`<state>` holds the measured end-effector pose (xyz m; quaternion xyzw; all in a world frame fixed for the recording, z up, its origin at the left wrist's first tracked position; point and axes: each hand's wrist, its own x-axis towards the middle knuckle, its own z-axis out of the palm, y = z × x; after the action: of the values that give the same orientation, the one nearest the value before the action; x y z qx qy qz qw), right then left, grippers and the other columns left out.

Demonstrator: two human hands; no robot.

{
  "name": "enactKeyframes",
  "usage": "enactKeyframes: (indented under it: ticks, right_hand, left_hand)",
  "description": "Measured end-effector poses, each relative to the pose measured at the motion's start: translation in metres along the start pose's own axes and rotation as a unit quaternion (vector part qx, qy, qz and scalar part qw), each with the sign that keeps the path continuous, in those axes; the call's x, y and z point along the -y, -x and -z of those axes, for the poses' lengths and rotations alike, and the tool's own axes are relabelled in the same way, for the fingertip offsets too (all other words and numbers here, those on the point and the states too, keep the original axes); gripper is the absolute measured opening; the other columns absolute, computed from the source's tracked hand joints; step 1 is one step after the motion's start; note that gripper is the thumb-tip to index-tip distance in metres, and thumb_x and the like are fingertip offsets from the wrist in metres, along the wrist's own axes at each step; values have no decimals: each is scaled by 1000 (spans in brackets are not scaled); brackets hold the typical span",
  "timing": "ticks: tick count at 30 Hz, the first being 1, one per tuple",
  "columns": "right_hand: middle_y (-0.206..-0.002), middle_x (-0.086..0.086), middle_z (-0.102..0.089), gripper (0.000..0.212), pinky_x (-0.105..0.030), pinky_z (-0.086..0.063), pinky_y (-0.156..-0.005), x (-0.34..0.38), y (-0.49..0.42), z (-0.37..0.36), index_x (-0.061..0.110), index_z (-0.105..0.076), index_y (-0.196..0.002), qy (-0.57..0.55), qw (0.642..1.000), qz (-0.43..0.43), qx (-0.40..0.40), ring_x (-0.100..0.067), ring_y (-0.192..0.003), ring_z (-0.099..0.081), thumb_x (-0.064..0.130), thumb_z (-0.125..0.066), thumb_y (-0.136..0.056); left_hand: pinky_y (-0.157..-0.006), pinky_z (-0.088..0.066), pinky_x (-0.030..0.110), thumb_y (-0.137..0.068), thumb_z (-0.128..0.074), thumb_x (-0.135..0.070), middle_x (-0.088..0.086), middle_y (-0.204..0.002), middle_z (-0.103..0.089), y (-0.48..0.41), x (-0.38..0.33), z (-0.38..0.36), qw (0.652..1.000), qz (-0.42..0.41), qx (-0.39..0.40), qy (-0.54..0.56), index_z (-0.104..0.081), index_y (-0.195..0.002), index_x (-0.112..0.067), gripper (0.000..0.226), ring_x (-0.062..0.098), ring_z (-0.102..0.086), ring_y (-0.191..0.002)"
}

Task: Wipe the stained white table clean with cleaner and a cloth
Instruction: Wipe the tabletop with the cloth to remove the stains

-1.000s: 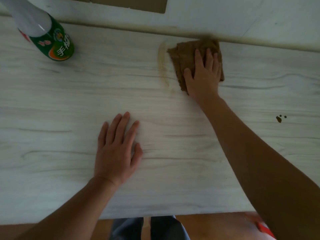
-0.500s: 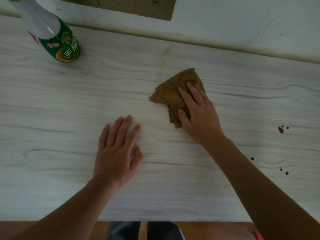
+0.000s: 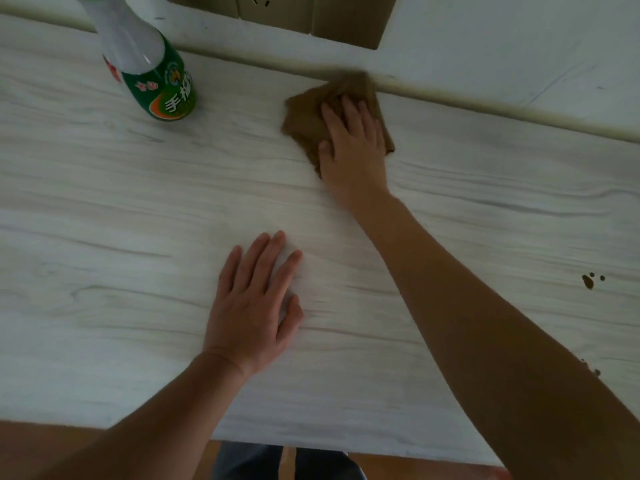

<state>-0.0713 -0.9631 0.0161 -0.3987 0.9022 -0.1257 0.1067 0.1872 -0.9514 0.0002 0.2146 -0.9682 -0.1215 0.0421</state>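
A brown cloth lies crumpled at the far edge of the white wood-grain table, touching the wall strip. My right hand presses flat on the cloth, fingers pointing toward the wall. My left hand rests flat on the bare tabletop nearer to me, fingers spread, holding nothing. A green and white cleaner bottle stands at the far left. Dark brown stain spots sit at the right, and smaller specks show beside my right forearm.
A pale wall runs behind the table, with a beige socket panel above the cloth. The table's near edge runs along the bottom, with brown floor and my legs below it.
My right hand has pushed the cloth from the middle of the table back up to the far edge by the wall. My left hand stays planted.
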Motion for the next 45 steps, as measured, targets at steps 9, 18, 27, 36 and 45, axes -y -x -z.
enactKeyframes:
  ticks: [9,18,27,36,45]
  right_hand:
    - [-164,-4,-30,56,-40,-21,-121,-48,97,11,24,-38,-155,-13,999,51,1,-24,-152,-23,28,-49,-101]
    - [-166,-8,-24,57,-42,-12,-125,-63,3,28,21,-33,-157,-3,997,-75,-18,-31,-153,-16,29,-43,-102]
    - [-164,-7,-25,57,-44,-11,-125,-36,-18,17,22,-33,-157,14,999,-45,-26,-32,-152,-17,35,-41,-102]
    - [-160,-9,-35,54,-40,-14,-125,-44,35,14,18,-40,-154,-20,998,56,-17,-31,-149,-26,29,-45,-102]
    - [-162,-5,-32,55,-33,-7,-123,-57,121,14,21,-39,-155,-40,997,59,17,-23,-151,-21,27,-51,-101]
  left_hand:
    - [-125,-23,56,-96,-44,-39,13,-166,-34,0,2,-3,1000,-2,4,-7,-46,-152,-17,61,32,-29,-156]
    - [-124,-26,57,-93,-47,-36,14,-164,-39,0,0,-1,1000,3,0,5,-55,-148,-13,60,33,-34,-154]
    - [-124,-27,57,-93,-46,-37,13,-165,-38,-1,-1,0,1000,3,4,-1,-53,-149,-14,61,33,-33,-154]
    - [-125,-23,55,-94,-45,-38,13,-166,-35,0,0,-2,1000,0,5,-14,-48,-151,-15,62,31,-29,-156]
    - [-126,-23,55,-94,-45,-39,12,-167,-34,1,2,-3,1000,3,0,-14,-49,-151,-16,61,31,-29,-156]
